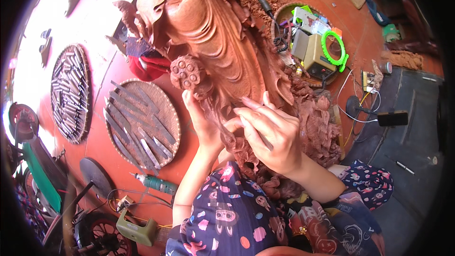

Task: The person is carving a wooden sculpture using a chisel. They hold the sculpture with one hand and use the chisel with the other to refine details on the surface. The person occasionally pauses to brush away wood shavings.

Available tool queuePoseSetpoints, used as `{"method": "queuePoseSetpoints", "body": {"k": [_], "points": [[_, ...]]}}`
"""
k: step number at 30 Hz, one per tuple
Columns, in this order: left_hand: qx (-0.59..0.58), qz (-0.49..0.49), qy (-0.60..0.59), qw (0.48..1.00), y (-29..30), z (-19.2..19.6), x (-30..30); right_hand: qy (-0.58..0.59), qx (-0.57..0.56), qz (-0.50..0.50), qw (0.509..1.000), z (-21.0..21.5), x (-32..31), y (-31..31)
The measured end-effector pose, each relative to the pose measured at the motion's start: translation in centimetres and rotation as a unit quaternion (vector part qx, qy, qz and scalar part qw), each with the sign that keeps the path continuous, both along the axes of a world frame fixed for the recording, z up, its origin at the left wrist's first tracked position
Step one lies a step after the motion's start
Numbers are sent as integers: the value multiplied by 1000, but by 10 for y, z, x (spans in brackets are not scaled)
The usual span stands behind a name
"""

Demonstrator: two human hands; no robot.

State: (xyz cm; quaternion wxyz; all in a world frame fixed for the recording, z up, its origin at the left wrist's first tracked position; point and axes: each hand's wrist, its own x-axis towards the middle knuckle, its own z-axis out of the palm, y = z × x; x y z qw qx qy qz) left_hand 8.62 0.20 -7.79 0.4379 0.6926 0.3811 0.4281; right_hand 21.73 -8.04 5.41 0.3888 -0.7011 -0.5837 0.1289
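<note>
A large reddish-brown wooden carving (208, 28) stands in front of me, with draped robe folds and a lotus seed pod (186, 74) on a curving stem. My left hand (204, 121) is closed around the stem below the pod, thumb up along its side. Close to its right, my right hand (277, 135) is closed in a pinch on a slim dark tool (266, 142). Only a short length of the tool shows past the fingers, so its exact kind is unclear. The fingertips are close to the lower robe and the stem.
At left, a round woven tray (176, 135) holds several flat files and blades; another tray (86, 114) holds many short metal rods. A green rotary tool (159, 183) lies near my left forearm. Right of the carving are a basket of gear (315, 57), cables and a phone on a stand (393, 118).
</note>
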Motion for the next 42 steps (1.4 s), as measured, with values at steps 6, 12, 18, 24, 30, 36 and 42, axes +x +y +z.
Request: {"method": "queuePoseSetpoints", "body": {"k": [6, 12, 18, 24, 30, 36, 42], "points": [[45, 16, 9, 999, -3, -4, -1, -11, 55, -25, 998, 1, -1, -3], [-219, -9, -163, 962, -3, 52, 7, 30, 39, 37, 998, 24, 16, -19], [33, -120, 52, 991, 5, 2, -23, 50, -6, 73, 996, 19, 20, -21], [-30, -84, 67, 994, -3, -1, -26, 87, -26, 96, 991, 13, 17, -3], [-138, -59, 87, 985, 3, 21, -20, 83, -37, 58, 994, 18, 11, -4], [-113, -51, 32, 992, 7, 30, -12, 131, -37, 78, 988, 12, 11, 6], [-102, -56, 35, 993, 10, 35, -6, 120, -24, 37, 992, 17, 4, -1]]}}
